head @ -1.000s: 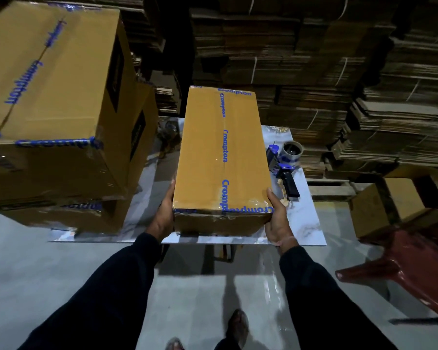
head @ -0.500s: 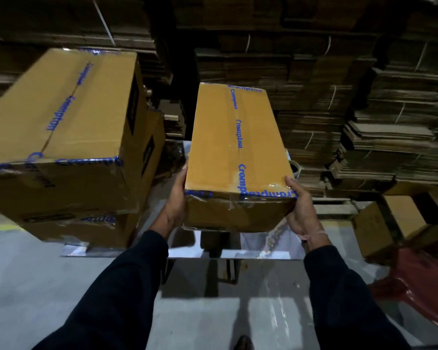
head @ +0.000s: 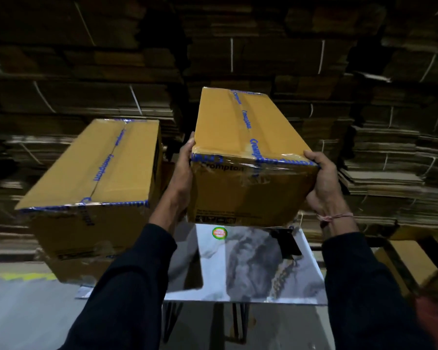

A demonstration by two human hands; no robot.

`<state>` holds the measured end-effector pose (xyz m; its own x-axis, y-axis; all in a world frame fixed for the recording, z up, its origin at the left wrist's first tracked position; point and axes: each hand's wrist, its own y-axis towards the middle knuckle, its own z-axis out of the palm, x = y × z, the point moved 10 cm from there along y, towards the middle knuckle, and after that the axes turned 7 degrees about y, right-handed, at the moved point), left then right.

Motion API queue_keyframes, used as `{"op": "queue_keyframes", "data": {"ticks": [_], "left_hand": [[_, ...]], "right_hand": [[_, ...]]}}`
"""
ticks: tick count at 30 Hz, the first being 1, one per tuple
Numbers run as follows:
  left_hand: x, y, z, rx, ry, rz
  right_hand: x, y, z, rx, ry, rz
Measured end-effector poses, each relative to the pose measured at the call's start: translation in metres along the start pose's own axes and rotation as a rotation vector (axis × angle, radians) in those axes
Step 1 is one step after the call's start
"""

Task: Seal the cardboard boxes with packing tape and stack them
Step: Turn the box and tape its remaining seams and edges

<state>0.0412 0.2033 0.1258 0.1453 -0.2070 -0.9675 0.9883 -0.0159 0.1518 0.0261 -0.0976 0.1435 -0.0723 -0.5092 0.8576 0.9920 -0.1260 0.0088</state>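
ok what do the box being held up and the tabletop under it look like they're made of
The tan rectangular box held up looks like matte corrugated cardboard, sealed with glossy clear tape printed in blue; the tape shines and wrinkles at the near edge. The white, grey-veined tabletop looks like polished marble or a marble-print laminate; its glossy sheen cannot settle which.

A single head-worn wide-angle camera looks forward and slightly down from the person's own eye level. It sits close above a raised brown taped cardboard box (head: 248, 157), facing a wall of bundled flat cardboard sheets (head: 288, 59).
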Motion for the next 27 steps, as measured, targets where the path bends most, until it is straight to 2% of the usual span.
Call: {"op": "queue_keyframes", "data": {"ticks": [7,15,27], "left_hand": [[-0.084,-0.025,-0.028,-0.101,0.086,0.092],[-0.135,-0.046,-0.1,-0.199,0.192,0.158],[-0.154,-0.06,-0.235,-0.434,0.118,0.144]], "right_hand": [[0.023,-0.004,0.073,0.079,-0.042,-0.034],[0.001,-0.006,0.168,0.229,-0.064,0.014],[-0.072,0.01,0.308,0.408,-0.105,0.193]]}}
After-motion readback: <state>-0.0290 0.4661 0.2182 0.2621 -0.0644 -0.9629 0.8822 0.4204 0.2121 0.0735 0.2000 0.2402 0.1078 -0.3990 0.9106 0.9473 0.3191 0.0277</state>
